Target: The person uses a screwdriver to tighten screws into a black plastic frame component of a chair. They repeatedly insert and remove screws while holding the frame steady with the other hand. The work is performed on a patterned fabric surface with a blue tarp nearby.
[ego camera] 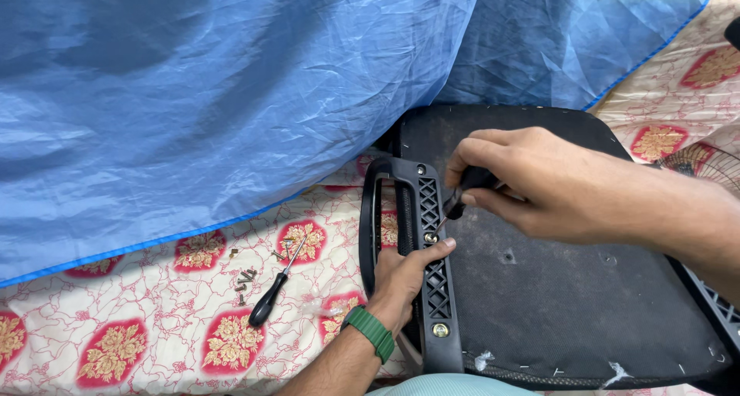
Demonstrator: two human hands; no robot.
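Note:
An upturned black chair seat (555, 288) lies in front of me with a black plastic armrest (428, 234) along its left edge. My right hand (512, 176) grips a black-handled screwdriver (461, 199), its tip on a screw in the armrest's lattice bracket. Just below that screw, my left hand (401, 280), with a green watch strap at the wrist, holds the armrest, thumb pressed on the bracket.
A second black-handled screwdriver (274, 288) and several loose screws (245, 279) lie on the floral cloth (154, 342) to the left. A blue tarp (231, 95) covers the top of the view. A fan grille (705, 165) shows at the right edge.

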